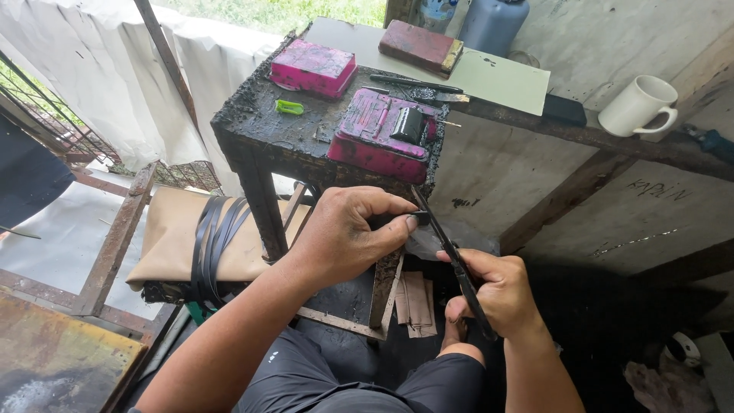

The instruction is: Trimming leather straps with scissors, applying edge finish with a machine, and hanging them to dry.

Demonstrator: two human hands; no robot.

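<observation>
A small black piece (419, 218) is pinched between the thumb and fingers of the left hand (344, 233), just below the front edge of the blackened work table (245, 126). A pair of black scissors (457, 266) is gripped in the closed right hand (497, 291), its blades raised against that piece. A stained magenta block (382, 134) rests on the table above.

Your left hand (344, 237) pinches a small piece (419, 218) just before the bench (252, 130); your right hand (497, 291), to its right, holds scissors (455, 264) whose tips touch that piece. On the bench, one block (386, 134) lies nearest you, another (312, 69) behind it to the left. A mug (638, 105) stands on the ledge far right. Straps (214, 237) drape over a cushion (172, 229) left of the bench.
</observation>
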